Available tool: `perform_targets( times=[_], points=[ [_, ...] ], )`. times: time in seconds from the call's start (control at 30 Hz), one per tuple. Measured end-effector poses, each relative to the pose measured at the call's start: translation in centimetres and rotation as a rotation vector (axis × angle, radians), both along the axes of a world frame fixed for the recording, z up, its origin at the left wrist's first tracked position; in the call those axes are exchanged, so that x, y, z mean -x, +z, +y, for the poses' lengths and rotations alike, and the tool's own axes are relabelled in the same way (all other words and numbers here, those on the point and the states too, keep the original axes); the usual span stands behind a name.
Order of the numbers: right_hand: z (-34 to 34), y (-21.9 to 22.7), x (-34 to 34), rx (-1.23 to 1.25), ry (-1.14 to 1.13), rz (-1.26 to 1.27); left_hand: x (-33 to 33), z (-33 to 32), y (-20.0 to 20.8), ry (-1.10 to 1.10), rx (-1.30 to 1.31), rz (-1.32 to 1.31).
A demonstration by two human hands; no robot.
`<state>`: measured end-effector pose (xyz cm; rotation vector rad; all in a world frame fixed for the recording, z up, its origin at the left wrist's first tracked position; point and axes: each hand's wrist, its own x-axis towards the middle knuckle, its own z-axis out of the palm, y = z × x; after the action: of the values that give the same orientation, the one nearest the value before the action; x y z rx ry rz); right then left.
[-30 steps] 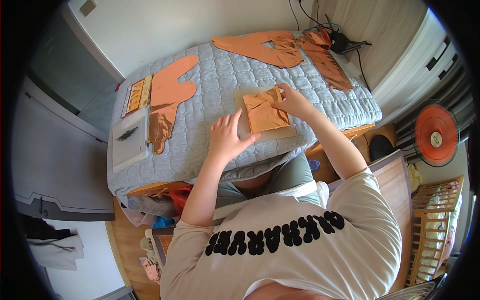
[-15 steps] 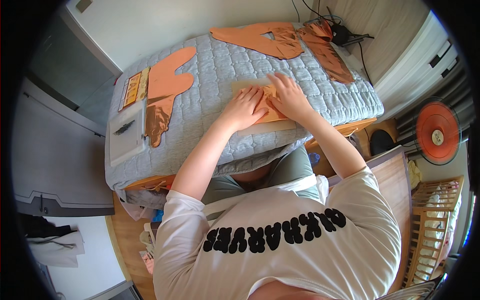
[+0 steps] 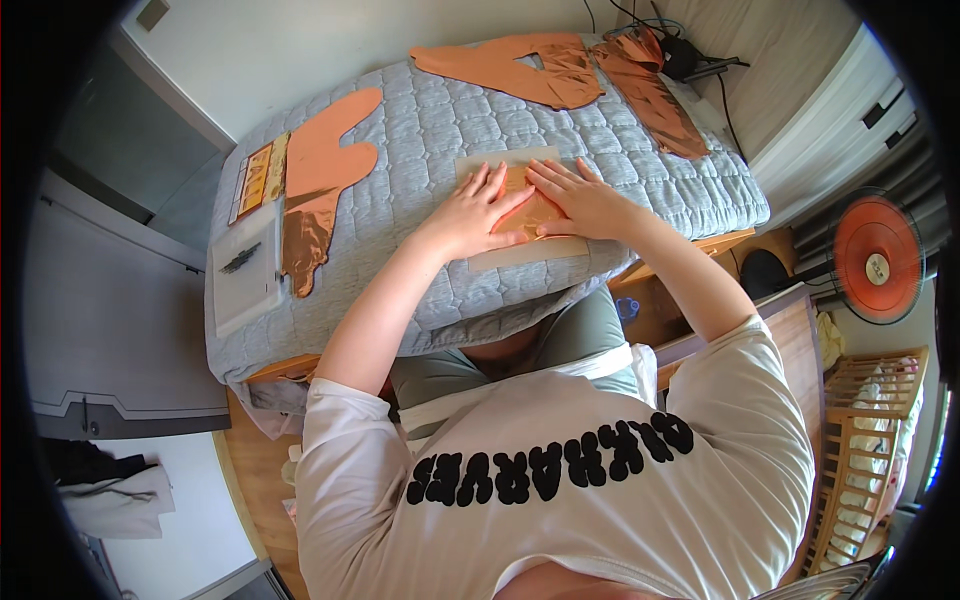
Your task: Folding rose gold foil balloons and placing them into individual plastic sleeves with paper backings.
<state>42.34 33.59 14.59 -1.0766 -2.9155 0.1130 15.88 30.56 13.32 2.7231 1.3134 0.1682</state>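
Both my hands lie flat on a folded piece of shiny rose-gold foil (image 3: 528, 214), which looks like a deflated foil balloon. My left hand (image 3: 468, 212) covers its left side with the fingers spread. My right hand (image 3: 590, 203) rests over its right side, fingers stretched out toward the far left. Under the foil is a beige flat sheet (image 3: 530, 256), showing past the foil at the near and far edges. Much of the foil is hidden by my hands.
The grey quilted bed (image 3: 420, 130) carries more flat foil balloons: one at left (image 3: 325, 170), one at the back (image 3: 500, 65), another at back right (image 3: 655, 95). A clear plastic sleeve (image 3: 250, 285) and a printed packet (image 3: 262, 178) lie left. A fan (image 3: 878, 260) stands right.
My right hand has come down from a slightly raised pose and now lies flat on the foil. My left hand has shifted a little left, its fingers spread wider.
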Motion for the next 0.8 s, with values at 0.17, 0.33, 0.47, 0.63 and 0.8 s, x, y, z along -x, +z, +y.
perform_targets(
  times=[0.17, 0.33, 0.47, 0.63, 0.8],
  points=[
    [1.8, 1.2, -1.6, 0.134, 0.103, 0.024, 0.3, 0.1, 1.0, -0.043, 0.031, 0.098],
    [2.6, 2.1, -2.0, 0.221, 0.134, 0.002, 1.1, 0.3, 1.3, -0.085, 0.068, 0.073],
    [2.8, 2.2, -2.0, 0.234, 0.154, -0.021, 2.3, 0.2, 1.2, -0.121, 0.104, 0.044],
    [2.9, 2.2, -2.0, 0.238, 0.154, -0.05, 2.3, 0.2, 1.5, -0.129, 0.119, 0.054],
    [3.4, 3.6, -1.0, 0.428, -0.003, -0.097, 2.1, 0.4, 1.8, -0.135, 0.138, 0.069]
  ],
)
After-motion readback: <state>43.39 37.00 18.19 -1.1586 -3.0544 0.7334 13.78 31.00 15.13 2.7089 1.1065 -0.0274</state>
